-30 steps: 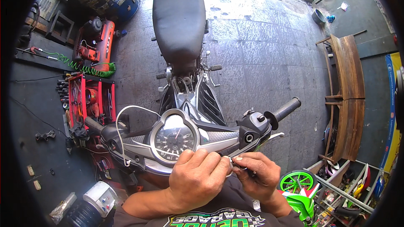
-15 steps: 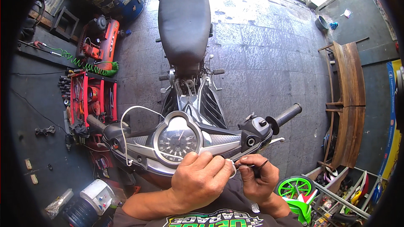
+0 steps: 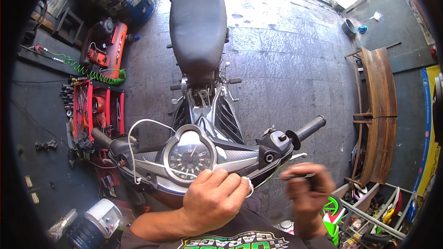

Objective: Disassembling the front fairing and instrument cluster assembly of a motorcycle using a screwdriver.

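Your right hand (image 3: 305, 189) has moved away to the right, blurred, closed around a dark tool (image 3: 299, 175). Your left hand (image 3: 213, 199) pinches something white at the handlebar cover (image 3: 230, 157). You seem to be working at this cover; bring the tool back carefully.

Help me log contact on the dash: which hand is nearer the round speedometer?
Left. The left hand rests at the handlebar cover's front edge, just below the speedometer. The right hand hovers off to the right, below the switch housing.
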A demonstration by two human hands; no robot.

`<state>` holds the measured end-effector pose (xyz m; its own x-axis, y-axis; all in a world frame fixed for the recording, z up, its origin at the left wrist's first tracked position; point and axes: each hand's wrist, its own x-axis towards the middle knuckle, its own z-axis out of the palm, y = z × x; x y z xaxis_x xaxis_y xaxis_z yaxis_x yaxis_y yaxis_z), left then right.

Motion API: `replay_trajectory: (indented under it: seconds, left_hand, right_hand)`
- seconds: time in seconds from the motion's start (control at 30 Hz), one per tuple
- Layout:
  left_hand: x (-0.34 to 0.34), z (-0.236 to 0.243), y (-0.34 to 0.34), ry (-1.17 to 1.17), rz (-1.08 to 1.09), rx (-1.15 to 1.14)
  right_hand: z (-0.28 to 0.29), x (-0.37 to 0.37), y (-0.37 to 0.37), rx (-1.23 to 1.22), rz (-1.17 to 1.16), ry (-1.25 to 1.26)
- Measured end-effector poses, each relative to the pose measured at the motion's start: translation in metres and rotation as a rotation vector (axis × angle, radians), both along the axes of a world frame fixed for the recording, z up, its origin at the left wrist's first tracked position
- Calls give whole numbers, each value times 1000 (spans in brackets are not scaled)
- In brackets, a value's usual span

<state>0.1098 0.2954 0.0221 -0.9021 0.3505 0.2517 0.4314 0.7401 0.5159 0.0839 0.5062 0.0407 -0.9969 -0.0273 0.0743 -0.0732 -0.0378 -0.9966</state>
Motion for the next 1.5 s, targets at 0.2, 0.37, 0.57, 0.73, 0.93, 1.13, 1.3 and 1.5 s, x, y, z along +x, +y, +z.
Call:
replay_trajectory:
  seconds: [0.2, 0.37, 0.57, 0.73, 0.93, 1.13, 1.3, 1.5]
  left_hand:
    - [-3, 10, 3, -26, -18, 20]
    - [-3, 7, 3, -10, -24, 5]
    - [6, 4, 1, 101, -34, 72]
    - [3, 13, -8, 153, -233, 16]
    - [3, 9, -7, 178, -242, -6]
    - [2, 10, -4, 186, -236, -9]
    - [2, 9, -6, 183, -242, -25]
    - [3, 8, -5, 190, -244, -15]
  right_hand:
    - [-16, 18, -5, 232, 254, -60]
    - [-26, 18, -8, 233, 228, -11]
    - [-27, 19, -9, 249, 248, 11]
    - [-25, 20, -10, 295, 238, 80]
    - [-25, 24, -11, 346, 272, 120]
    - [-26, 25, -12, 360, 254, 170]
    - [-29, 25, -12, 383, 256, 201]
    - [-26, 22, -12, 507, 316, 343]
